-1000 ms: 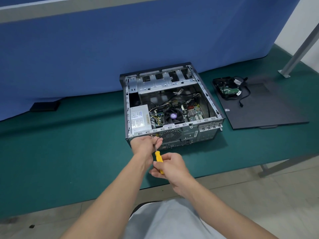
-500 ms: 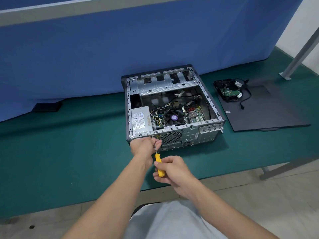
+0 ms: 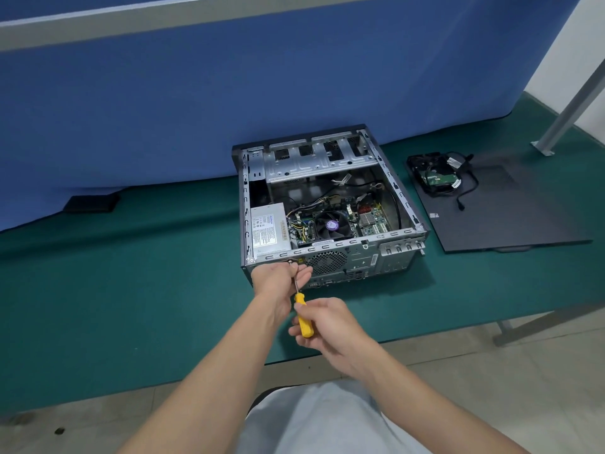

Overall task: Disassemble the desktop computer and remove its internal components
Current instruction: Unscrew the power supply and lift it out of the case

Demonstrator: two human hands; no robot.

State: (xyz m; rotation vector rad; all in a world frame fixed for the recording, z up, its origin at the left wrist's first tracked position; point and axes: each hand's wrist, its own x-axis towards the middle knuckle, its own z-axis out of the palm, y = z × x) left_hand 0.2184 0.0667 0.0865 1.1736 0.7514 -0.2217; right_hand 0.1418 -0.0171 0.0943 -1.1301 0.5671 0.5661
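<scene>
Head view: right hand point(image 3: 330, 332) grips the yellow plastic handle of a screwdriver point(image 3: 303, 319), fingers curled round it. Left hand point(image 3: 278, 279) rests against the rear panel of the computer case point(image 3: 397, 204), fingers curled round the thin metal shaft near its tip. The tip meets the upper rear edge, just below the power supply; the screw itself is too small to make out.

Case lies on its side, open top up, on the green table mat point(image 3: 131, 290), near the mat's middle. Grey sheet-metal frame, perforated round fan grille at the rear. Inside: boxy silver power supply point(image 3: 270, 231) with a printed label at left, black round CPU fan point(image 3: 330, 224) with a purple hub on the motherboard, loose wires, and a stamped drive cage point(image 3: 314, 158) at the far end.

Right of the case, a flat dark side panel point(image 3: 510, 217) lies on the mat, with a hard drive point(image 3: 437, 175) and a black cable point(image 3: 466, 188) on its far corner. Small black block point(image 3: 91, 203) sits far left. Blue fabric partition point(image 3: 262, 77) backs the table; slanted grey metal post point(image 3: 569, 103) at right. Pale tiled floor point(image 3: 523, 381) below.
</scene>
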